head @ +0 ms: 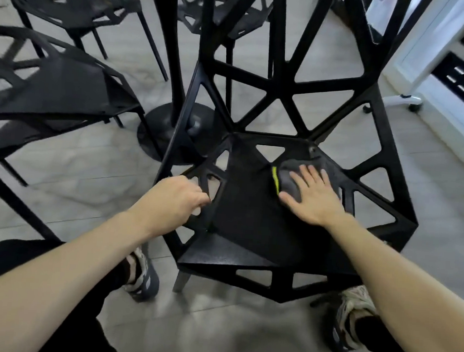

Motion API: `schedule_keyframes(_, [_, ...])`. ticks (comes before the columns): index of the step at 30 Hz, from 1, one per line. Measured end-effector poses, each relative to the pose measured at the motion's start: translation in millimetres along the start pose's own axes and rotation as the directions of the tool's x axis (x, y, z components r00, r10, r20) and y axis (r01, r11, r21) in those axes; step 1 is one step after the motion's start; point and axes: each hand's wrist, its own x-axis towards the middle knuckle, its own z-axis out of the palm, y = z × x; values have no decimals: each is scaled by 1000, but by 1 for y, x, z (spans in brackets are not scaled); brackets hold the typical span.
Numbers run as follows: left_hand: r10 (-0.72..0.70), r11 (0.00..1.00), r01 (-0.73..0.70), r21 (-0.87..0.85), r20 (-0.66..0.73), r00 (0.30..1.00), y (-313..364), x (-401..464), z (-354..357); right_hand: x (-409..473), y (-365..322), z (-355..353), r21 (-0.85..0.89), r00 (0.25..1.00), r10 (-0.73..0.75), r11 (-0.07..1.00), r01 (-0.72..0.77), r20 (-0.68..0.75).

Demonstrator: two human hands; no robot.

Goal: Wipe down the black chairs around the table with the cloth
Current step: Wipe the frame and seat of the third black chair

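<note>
Chair [250, 218]: black, matte, triangular cutouts.
Cloth [289, 180]: grey, soft, under flat right hand [313, 199].
Left hand [177, 199]: curled round seat edge.

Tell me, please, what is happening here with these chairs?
A person is wiping a black chair with a dark grey cloth that has a yellow-green edge. The right hand lies flat on the cloth, fingers straight, pressing it against the seat near its back right corner. The left hand grips the chair's frame at the seat's left edge. More black chairs stand to the left, around a table with a round pedestal base.
</note>
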Motion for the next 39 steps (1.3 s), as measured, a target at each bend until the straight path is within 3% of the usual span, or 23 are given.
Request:
schedule_keyframes(1, [45,998,-44,41,-25,999,-5,-5,0,6,-1,1,30,999,29,999,-30,34])
schedule_keyframes(3, [52,991,-39,127,-106,993,-18,-7,-3,-10,-41,4,125,981,-168,980,155,97])
schedule_keyframes(6, [-96,981,126,146,-199,975,-34,-3,-6,-73,-115,1,246,808,-583,798,550,85])
schedule_keyframes(8, [-156,977,179,116,-180,971,-35,1,2,-87,-131,1,198,716,-696,711,675,56])
schedule_keyframes(10, [-172,982,185,43,-204,964,-36,3,14,-63,-123,7,128,751,-660,746,654,5])
schedule_keyframes(14, [-184,983,184,-24,-273,944,-40,1,21,54,-103,6,117,952,-305,945,305,-17])
schedule_keyframes(17, [-166,986,167,-23,-285,944,-40,2,22,109,-120,-2,152,988,-135,978,144,-71])
schedule_keyframes(20, [-176,984,178,-16,-277,945,-40,1,21,60,-131,8,174,962,-258,947,269,-86])
schedule_keyframes(23, [-191,981,191,-24,-270,944,-39,2,21,-39,-121,18,184,857,-513,838,513,-54])
schedule_keyframes(25, [-192,981,191,-30,-274,942,-40,2,24,-37,-107,12,190,824,-566,807,559,-19])
schedule_keyframes(27, [-184,983,184,-26,-275,943,-39,1,25,19,-105,5,145,861,-505,850,507,-55])
schedule_keyframes(31, [-186,982,186,-25,-285,940,-45,3,27,130,-115,0,82,963,-235,966,247,-132])
schedule_keyframes(34, [-191,979,201,12,-257,947,-44,3,27,93,-132,13,143,964,-231,958,249,-129])
schedule_keyframes(39, [-169,976,193,105,-200,965,-42,2,21,-33,-140,23,230,909,-417,885,405,5])
